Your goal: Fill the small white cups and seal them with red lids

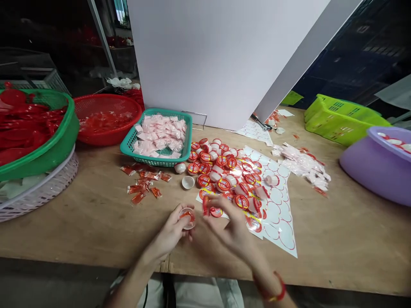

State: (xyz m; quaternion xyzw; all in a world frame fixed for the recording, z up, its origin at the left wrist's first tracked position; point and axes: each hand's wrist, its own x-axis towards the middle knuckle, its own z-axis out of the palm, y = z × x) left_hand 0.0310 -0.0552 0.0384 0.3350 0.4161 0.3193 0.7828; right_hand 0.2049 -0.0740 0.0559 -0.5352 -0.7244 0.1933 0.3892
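Note:
My left hand (175,229) is closed around a small white plastic cup (193,225), tilted so its open mouth faces me. Inside the cup lies a clear packet with red contents (186,216), my left thumb over it. Just to the right, my right hand (233,229), smeared by motion, pinches a red lid (206,205) seen nearly edge-on. Beyond my hands is a pile of small white cups with printed red lids (223,161). An open white cup (188,182) stands left of that pile. Several red packets (140,188) lie farther left.
A teal basket (188,141) holds pale pink packets. Sticker sheets (282,214) lie under and right of the pile. At left are a red basket (111,98) and a green basket (72,124) of red parts; at right, a lime basket (334,124) and a purple basin (369,164).

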